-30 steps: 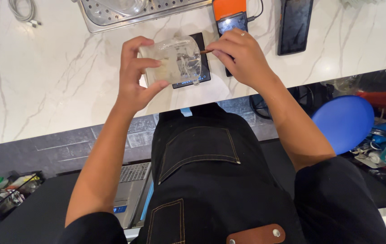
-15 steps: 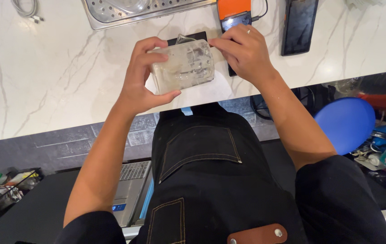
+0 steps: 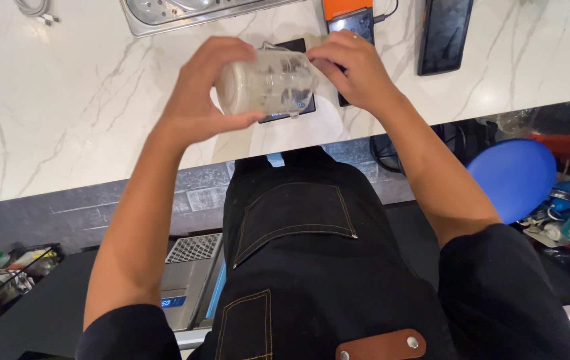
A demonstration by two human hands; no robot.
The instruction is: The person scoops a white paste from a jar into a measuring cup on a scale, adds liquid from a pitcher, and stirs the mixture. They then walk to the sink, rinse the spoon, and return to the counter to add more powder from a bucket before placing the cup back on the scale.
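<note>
A clear glass jar (image 3: pixel 268 83) lies tipped on its side in the air above a small black scale (image 3: pixel 293 110) on the white marble counter (image 3: pixel 85 113). My left hand (image 3: pixel 198 100) wraps round the jar's base end. At the jar's mouth end, my right hand (image 3: pixel 355 70) grips the rim with its fingers. What is inside the jar I cannot make out.
A metal drip tray (image 3: pixel 185 13) sits at the counter's far edge. An orange-topped phone (image 3: pixel 348 17) and a dark phone (image 3: pixel 445 37) lie to the right of it, a white cable (image 3: pixel 31 8) at the far left. A blue stool (image 3: pixel 511 177) stands below right.
The jar has been lifted off the scale and turned from upright to lying on its side. Both hands stayed on it and rose slightly.
</note>
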